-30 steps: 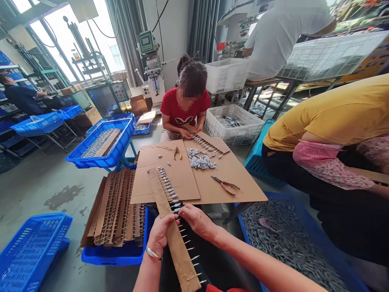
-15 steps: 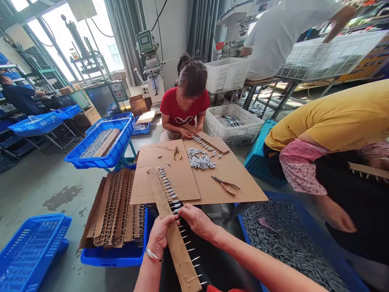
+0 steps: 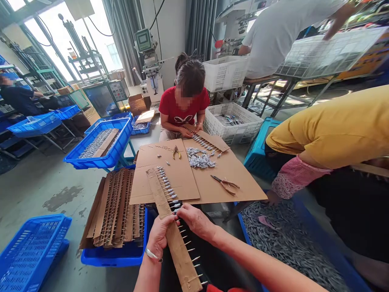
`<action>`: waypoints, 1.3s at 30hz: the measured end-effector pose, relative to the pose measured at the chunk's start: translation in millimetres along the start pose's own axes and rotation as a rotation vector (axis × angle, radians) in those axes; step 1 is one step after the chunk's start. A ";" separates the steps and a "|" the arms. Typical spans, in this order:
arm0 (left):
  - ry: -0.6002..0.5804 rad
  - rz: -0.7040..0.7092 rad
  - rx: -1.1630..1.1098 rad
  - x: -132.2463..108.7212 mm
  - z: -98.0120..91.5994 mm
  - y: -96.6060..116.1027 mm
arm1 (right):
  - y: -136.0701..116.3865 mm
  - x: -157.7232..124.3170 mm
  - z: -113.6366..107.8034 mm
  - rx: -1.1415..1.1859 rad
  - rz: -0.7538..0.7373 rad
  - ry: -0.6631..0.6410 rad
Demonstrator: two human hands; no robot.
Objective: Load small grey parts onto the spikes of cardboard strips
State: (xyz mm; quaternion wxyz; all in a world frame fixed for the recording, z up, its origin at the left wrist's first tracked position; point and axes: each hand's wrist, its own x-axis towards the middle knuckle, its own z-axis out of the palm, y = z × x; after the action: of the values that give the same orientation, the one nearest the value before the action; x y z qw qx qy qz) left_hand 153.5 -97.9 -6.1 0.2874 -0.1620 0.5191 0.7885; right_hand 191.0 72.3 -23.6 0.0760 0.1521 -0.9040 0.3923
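My left hand [image 3: 162, 233] is closed round a long cardboard strip [image 3: 181, 255], which slants from the table down toward my lap. Thin pins stick out along its right edge. Small grey fish-shaped pieces [image 3: 165, 182] sit on the pins of the far half; the near pins are bare. At the strip's right edge, my right hand [image 3: 196, 221] pinches with thumb and fingers at a pin, beside the last grey piece. What lies between those fingertips is mostly hidden. A heap of loose grey pieces [image 3: 200, 158] lies farther off on the cardboard-topped table [image 3: 246, 182].
Red-handled pliers [image 3: 225, 184] and yellow-handled pliers [image 3: 176, 152] lie on the table. A person in red [image 3: 184, 105] works across from me. Pinned strips [image 3: 115, 207] fill a blue crate at left. At right, a person in yellow [image 3: 337, 125] leans by a blue bin of grey pieces [image 3: 291, 239].
The person in yellow has swung an arm from the lap over to the bin of grey pieces. My hands and the strip are almost still.
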 end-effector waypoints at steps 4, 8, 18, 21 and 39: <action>-0.003 0.018 -0.006 -0.1 -0.3 -1.4 | 3.3 1.9 2.9 0.046 -0.041 0.030; 0.006 0.073 -0.010 -1.0 -0.8 -3.8 | 8.2 1.7 4.4 0.113 -0.048 0.064; 0.057 0.068 0.009 1.4 -1.5 -7.0 | 3.3 3.3 2.4 0.173 -0.051 0.091; 0.088 0.078 0.010 3.5 -1.5 -9.7 | 4.0 3.8 3.2 0.147 -0.064 0.082; 0.054 -0.017 0.007 7.7 -8.5 -2.5 | 16.5 23.7 -26.6 -0.017 -0.060 0.039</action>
State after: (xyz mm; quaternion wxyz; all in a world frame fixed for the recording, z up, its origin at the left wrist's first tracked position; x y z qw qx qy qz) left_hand 148.6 -102.7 -15.7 0.2805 -0.1865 0.5281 0.7795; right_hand 163.6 97.3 -10.7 0.1068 0.1709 -0.9006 0.3852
